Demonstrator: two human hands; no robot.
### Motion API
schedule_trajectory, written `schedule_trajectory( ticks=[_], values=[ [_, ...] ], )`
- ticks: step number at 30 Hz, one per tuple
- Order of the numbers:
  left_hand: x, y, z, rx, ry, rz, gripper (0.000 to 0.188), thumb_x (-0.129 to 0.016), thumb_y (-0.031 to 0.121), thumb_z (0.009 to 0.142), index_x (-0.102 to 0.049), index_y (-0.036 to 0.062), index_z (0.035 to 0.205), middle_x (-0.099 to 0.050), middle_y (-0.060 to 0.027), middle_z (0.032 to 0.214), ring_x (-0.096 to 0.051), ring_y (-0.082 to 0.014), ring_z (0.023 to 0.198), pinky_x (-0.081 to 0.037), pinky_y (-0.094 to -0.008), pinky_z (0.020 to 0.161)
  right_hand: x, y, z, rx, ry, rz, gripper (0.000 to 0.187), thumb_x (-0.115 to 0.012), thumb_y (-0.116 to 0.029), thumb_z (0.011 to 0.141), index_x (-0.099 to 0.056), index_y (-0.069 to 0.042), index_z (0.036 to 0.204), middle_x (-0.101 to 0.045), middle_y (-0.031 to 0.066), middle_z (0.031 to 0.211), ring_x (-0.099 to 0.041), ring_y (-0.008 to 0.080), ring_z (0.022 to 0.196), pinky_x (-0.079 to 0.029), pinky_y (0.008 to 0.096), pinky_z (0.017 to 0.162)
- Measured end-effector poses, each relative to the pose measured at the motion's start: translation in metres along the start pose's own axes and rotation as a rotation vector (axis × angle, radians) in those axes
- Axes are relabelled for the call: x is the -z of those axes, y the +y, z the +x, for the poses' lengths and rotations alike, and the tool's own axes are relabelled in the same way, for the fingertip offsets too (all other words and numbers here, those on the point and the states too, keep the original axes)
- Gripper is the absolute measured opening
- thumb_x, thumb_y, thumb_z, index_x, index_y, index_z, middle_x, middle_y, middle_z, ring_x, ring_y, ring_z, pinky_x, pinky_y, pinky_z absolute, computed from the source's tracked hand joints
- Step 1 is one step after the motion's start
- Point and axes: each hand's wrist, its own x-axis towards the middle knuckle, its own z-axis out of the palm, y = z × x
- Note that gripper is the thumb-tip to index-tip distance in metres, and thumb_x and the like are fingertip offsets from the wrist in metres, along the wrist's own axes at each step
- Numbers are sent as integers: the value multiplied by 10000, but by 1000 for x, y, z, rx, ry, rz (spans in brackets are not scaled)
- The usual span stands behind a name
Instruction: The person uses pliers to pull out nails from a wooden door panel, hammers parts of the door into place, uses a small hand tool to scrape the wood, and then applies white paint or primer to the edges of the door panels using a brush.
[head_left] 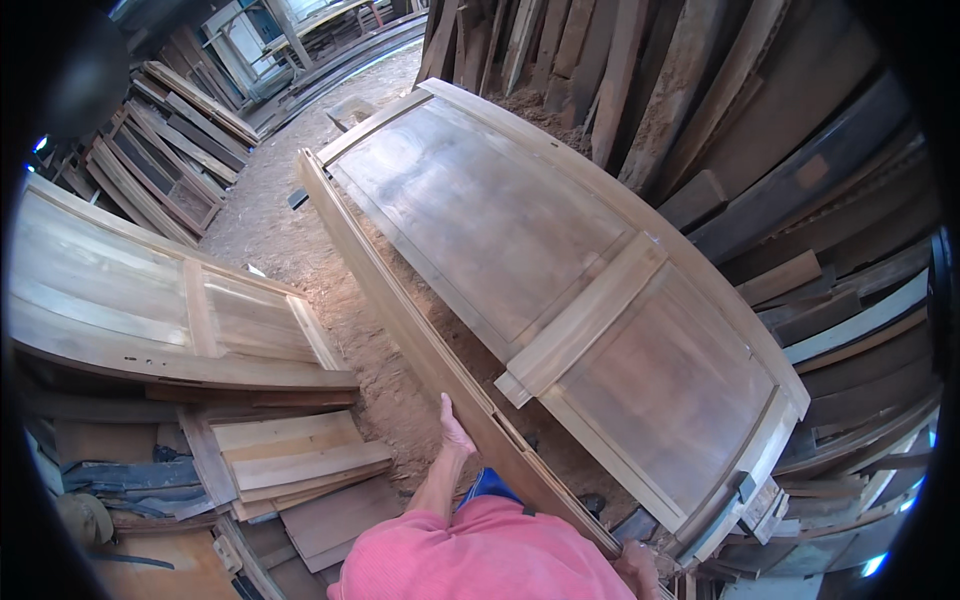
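Observation:
A large panelled wooden door lies at a slant before me, with its long left stile apart from the rest. A gap runs between this stile and the panels, and the end of the middle rail juts toward it. My left hand holds the stile's outer side partway along, thumb up, the other fingers partly hidden beneath. At the stile's near end, my right hand is closed around the wood, its fingers partly hidden. A dark clamp part sits at the door's near right corner.
Another panelled door lies at the left. Below it are stacked flat boards. Many planks lean along the right and far side, and more timber leans at the far left. Sawdust covers the ground.

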Motion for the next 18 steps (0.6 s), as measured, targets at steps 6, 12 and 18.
schedule_trajectory(
  ticks=[6,12,18],
  values=[
    [-44,-6,31,-106,-53,10,674,-476,707,914,-604,113,1206,-654,-105,1066,-637,-264,999,-547,-465,861,39,-16,-30,15,83,76,698,-850,-529,624,-688,-57,1112,-708,235,1030,-675,374,1032,-528,455,917],
    [-82,-25,80,-73,-49,-21,632,-477,676,928,-601,127,1215,-652,-73,1053,-628,-252,996,-545,-452,846,79,-37,-46,-29,220,125,603,-827,-481,665,-700,-87,1104,-719,210,1010,-686,365,999,-535,448,888],
    [-105,-72,144,-45,-130,199,848,-437,815,847,-493,142,1359,-555,-121,1225,-557,-309,1090,-499,-508,928,117,-7,-45,80,546,194,489,-786,-383,692,-715,-67,1058,-706,215,999,-670,384,987,-524,471,877]
  ],
)
